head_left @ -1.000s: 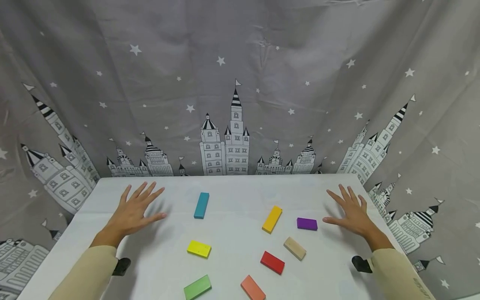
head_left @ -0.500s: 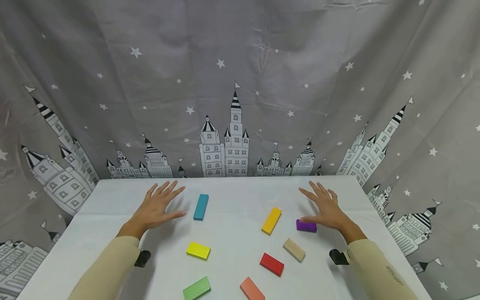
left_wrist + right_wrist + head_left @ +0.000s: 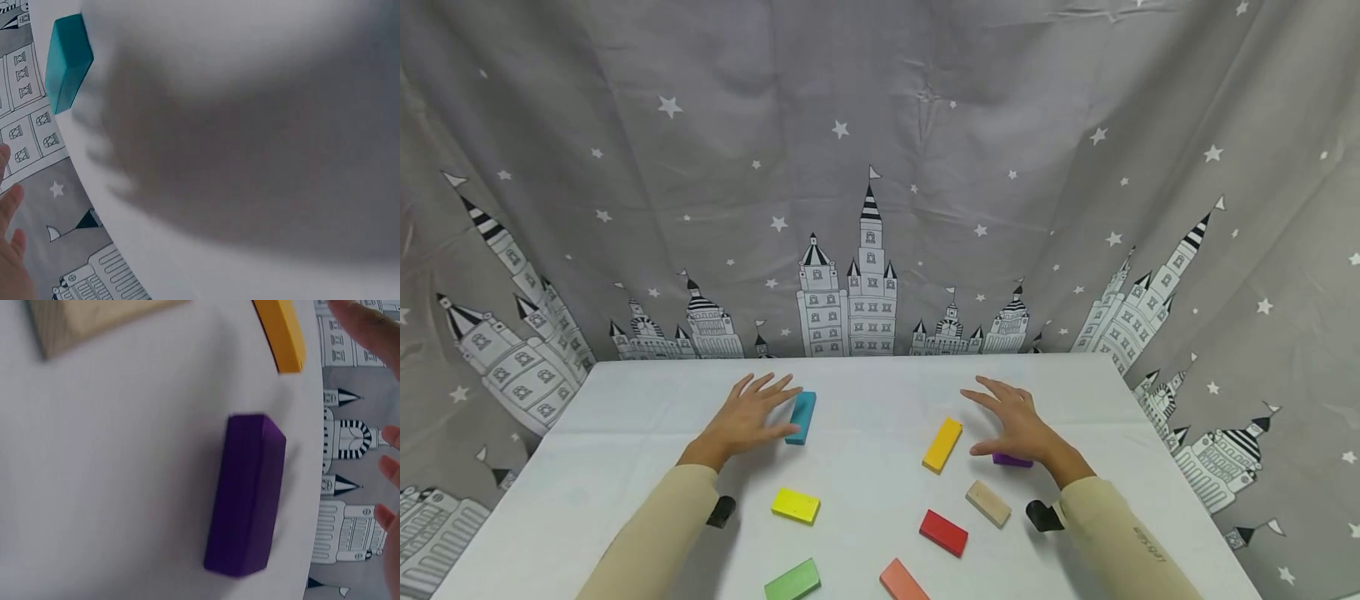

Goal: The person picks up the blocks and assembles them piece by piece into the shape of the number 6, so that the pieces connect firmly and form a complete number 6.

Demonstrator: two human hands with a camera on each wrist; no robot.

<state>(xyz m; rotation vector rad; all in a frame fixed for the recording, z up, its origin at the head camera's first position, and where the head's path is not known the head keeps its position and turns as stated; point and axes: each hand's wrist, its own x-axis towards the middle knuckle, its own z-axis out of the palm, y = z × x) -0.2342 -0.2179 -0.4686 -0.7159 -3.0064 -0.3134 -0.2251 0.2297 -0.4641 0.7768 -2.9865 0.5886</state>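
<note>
L hand (image 3: 747, 421): fingers spread, nothing gripped.
Teal blk (image 3: 805, 414): on table (image 3: 865, 475), seen just R of L hand, the nearer one; long axis pointed approx. fore-aft.
R hand (image 3: 1018, 427): spread wide, nothing gripped.
Purple blk (image 3: 247, 497): part. covered by R hand, head view; long axis laid crosswise.

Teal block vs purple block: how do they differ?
Colour: teal block blue-green, purple block violet.
Pose, head view: teal block runs near-to-far, purple block roughly left-to-right.
Cover, head view: right hand hides most of purple block's top; teal block's mostly shows.
Both: rectangular, lying on the white table, not held.
</note>
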